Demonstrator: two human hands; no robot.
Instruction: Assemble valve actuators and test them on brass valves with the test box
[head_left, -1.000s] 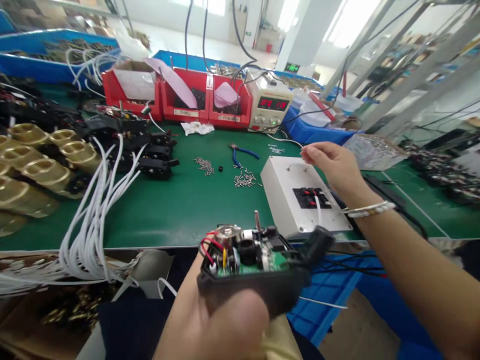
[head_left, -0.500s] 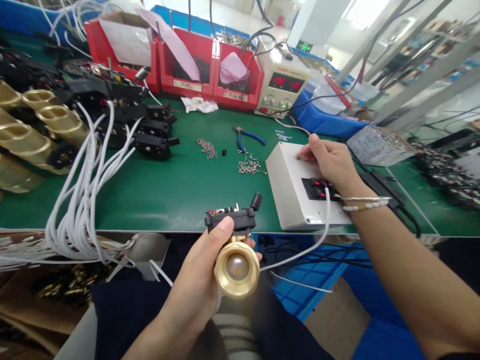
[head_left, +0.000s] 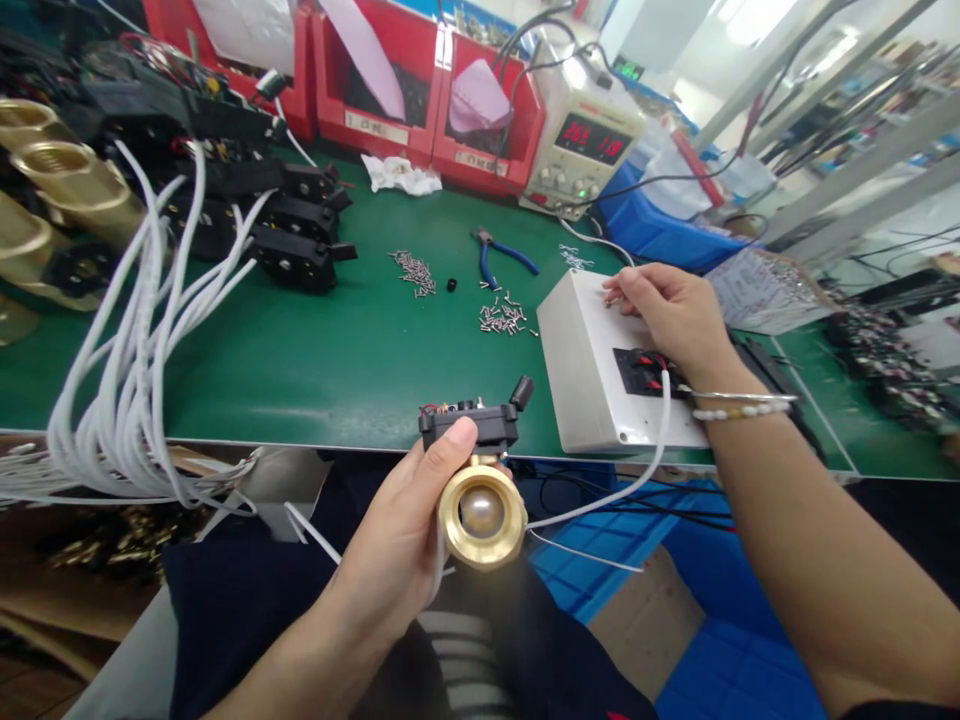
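Note:
My left hand (head_left: 409, 510) is closed around a brass ball valve (head_left: 482, 515) with a black actuator (head_left: 472, 428) on top, above my lap. The thumb presses the actuator's side; a metal ball shows in the valve's round opening. From behind the valve a white cable (head_left: 611, 495) runs to black and red terminals (head_left: 639, 370) on a light grey box (head_left: 581, 375). My right hand (head_left: 671, 310) rests over the box's top face, finger and thumb pinched at a small metal part (head_left: 610, 299) that is mostly hidden. Its wrist lies near the cable end.
Blue-handled cutters (head_left: 501, 255) and small screws (head_left: 504, 317) lie on the green bench (head_left: 360, 360). Brass valves (head_left: 71, 185), black actuators (head_left: 296, 245) and white cables (head_left: 161, 370) fill the left. Red bins (head_left: 375, 135) and a power supply (head_left: 585, 135) stand behind. A blue crate (head_left: 712, 660) sits below.
The view has shifted slightly. My left hand still holds the valve, and my right hand stays pinched over the box. The red digits on the power supply display differ.

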